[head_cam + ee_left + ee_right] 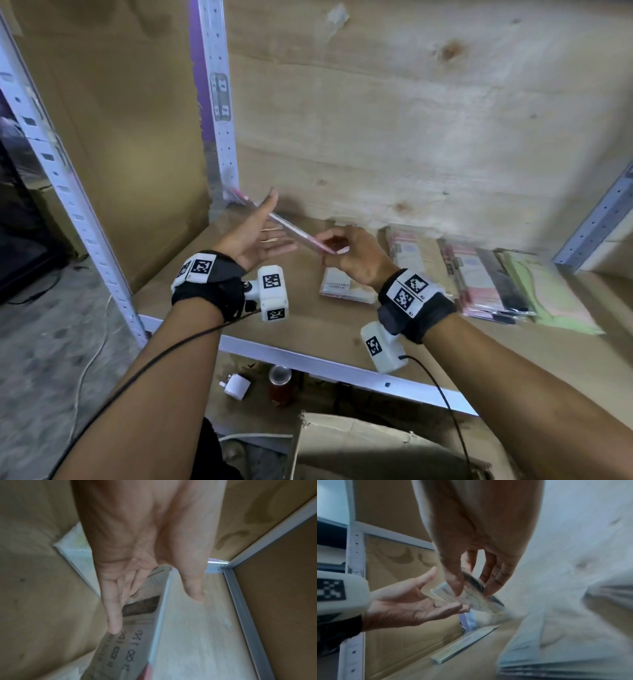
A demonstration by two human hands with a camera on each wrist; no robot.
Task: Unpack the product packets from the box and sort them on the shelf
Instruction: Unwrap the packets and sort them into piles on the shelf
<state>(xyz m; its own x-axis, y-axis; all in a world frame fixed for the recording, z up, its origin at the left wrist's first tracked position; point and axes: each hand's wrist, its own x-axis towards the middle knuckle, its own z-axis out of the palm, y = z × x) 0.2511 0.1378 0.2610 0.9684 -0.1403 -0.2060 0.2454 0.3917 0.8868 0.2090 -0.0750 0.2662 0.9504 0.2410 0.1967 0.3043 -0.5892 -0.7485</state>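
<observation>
Overhead: right hand (356, 255) grip pinching packet (294, 231), left hand (255, 236) flat, fingers straight.

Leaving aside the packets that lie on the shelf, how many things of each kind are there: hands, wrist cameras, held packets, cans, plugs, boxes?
hands: 2, left and right
wrist cameras: 2
held packet: 1
can: 1
plug: 1
box: 1
Total: 8

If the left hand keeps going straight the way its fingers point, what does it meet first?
Most likely the packet pinched by the right hand. The left hand is open, palm up, and its fingertips seem already at the packet's face. The plywood back wall lies beyond; depth is uncertain.
</observation>
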